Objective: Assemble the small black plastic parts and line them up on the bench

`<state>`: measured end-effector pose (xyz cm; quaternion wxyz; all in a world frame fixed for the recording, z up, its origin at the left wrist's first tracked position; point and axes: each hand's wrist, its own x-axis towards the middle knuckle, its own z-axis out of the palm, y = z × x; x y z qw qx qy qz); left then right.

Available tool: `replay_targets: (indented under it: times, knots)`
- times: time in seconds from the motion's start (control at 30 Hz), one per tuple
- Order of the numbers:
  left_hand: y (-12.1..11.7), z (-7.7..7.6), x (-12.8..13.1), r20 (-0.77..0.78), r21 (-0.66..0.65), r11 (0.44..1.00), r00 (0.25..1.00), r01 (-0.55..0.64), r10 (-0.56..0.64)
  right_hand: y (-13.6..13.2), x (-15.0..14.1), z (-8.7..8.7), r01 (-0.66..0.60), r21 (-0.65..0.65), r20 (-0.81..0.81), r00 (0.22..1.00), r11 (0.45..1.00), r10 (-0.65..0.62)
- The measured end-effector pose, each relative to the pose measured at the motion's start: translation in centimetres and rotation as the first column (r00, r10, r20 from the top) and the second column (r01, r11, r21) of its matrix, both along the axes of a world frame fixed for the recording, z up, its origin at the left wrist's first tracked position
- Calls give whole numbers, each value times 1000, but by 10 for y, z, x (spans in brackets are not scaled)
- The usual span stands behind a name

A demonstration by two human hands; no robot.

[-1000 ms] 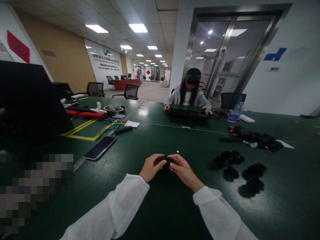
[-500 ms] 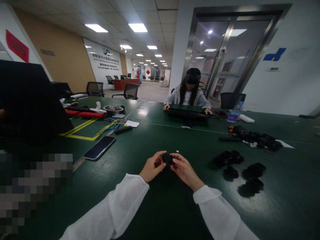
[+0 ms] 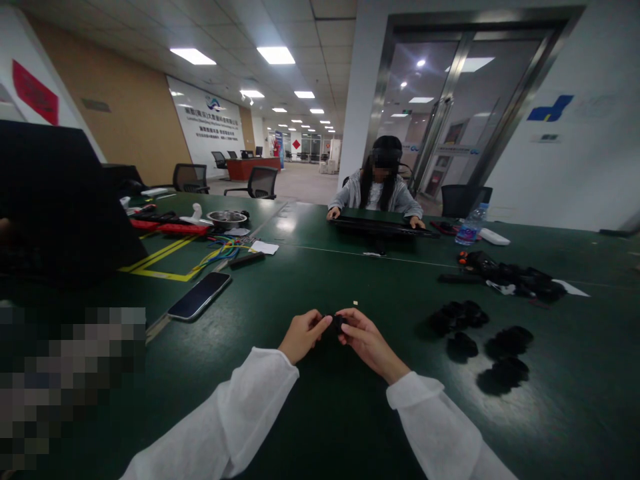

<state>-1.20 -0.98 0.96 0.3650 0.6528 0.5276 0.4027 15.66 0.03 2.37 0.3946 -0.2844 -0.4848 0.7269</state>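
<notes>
Head view: the left hand [image 3: 303, 336] and right hand [image 3: 367, 339] are both closed to a fingertip pinch on a small black part [image 3: 338, 323] over the counter's [image 3: 300, 427] near middle — likely held from two sides for steadiness. Loose black parts [image 3: 509, 341] sit right — seemingly within reach.

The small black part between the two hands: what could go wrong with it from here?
The small black part sits in a fingertip grip of the left hand and right hand, so it might slip. If dropped, it could perhaps skid on the shiny green table. It might get mixed up with the similarly dark pieces lying to the right.
</notes>
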Motion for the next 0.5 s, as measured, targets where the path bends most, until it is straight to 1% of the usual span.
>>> replay_targets:
  times: [0.07,0.17,0.23,0.33,0.4,0.47,0.5]
  knots:
    - [0,-2,0,-24,2,1000,1000,-5,5,0,-1,1,2,-17,8,1000,1000,-2]
    - [-1,-1,1,-9,30,999,1000,14,-14,0,-2,1,38,-52,8,999,998,-38]
    - [-3,1,1,26,86,996,1000,11,-13,1,-3,-1,71,-73,-8,997,995,-72]
    - [-5,5,0,61,213,977,998,11,-24,2,-3,-3,94,-90,-25,995,992,-96]
    - [-5,6,0,44,280,958,996,61,-76,3,-3,-4,96,-91,-29,995,991,-99]
    - [-5,6,0,17,310,945,993,103,-113,3,-3,-4,97,-93,-33,994,991,-101]
    - [-4,6,-1,8,310,945,994,105,-113,2,-3,-3,102,-97,-33,994,990,-105]
